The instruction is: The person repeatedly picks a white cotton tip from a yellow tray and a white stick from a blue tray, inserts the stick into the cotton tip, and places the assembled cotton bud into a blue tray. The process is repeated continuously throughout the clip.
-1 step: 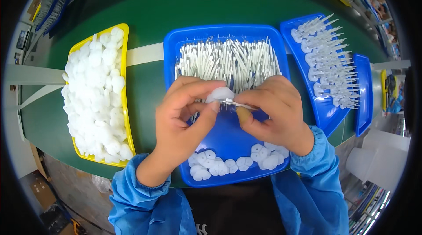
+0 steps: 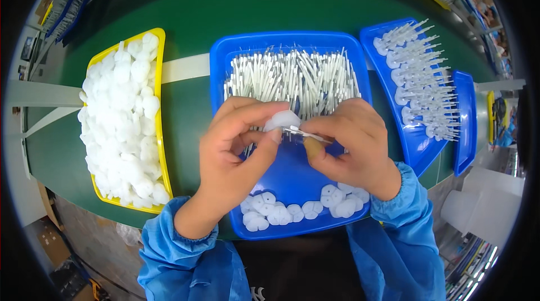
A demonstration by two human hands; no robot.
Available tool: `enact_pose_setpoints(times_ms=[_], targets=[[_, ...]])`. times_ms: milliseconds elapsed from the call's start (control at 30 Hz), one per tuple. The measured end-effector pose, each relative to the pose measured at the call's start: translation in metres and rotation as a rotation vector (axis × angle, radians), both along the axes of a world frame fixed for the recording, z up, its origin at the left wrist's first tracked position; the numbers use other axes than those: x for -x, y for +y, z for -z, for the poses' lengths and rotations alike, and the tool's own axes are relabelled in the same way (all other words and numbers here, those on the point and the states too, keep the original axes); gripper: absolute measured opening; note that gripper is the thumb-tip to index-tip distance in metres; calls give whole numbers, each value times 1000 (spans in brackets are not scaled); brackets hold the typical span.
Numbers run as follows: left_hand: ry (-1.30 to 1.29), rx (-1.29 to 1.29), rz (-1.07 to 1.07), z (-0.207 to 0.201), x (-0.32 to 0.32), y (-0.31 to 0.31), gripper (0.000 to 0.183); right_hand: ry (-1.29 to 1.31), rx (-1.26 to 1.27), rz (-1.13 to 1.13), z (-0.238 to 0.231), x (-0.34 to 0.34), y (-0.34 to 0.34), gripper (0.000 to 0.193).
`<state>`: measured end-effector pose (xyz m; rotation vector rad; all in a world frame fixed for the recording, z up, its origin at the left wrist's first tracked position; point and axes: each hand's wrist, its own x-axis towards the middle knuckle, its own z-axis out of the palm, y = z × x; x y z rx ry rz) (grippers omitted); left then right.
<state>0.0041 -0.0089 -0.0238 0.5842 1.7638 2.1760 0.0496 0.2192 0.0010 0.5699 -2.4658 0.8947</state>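
Note:
Above the middle of a blue tray [image 2: 218, 70], my two hands meet. Pinched between the thumb and fingers of my left hand [image 2: 233, 146] is a white scalloped plastic disc [image 2: 283, 119], tilted on edge. The fingertips of my right hand [image 2: 351, 140] are closed on a thin white stick [image 2: 318, 138], whose inner end meets the disc; whether it passes through the disc's hole cannot be made out. Behind my hands, many white sticks [image 2: 292, 79] with thin wire ends fill the tray's far half. Several loose white discs [image 2: 279, 215] lie along its near edge.
To the left, a yellow tray [image 2: 162, 132] is heaped with white discs [image 2: 121, 126]. On the right, a blue tray [image 2: 419, 152] holds discs with sticks standing in them [image 2: 424, 81], and a smaller blue tray [image 2: 466, 132] lies beside it. All rest on a green table [image 2: 185, 14].

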Motion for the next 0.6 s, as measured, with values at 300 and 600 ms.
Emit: enact_pose_setpoints(times_ms=[300,600], targets=[[60,45,-34,-1,1,1,43,-68,37,16,0,-5,4,32],[144,126,-103,2,-6,8,43,-168,91,89,-7,-11,-5,24]])
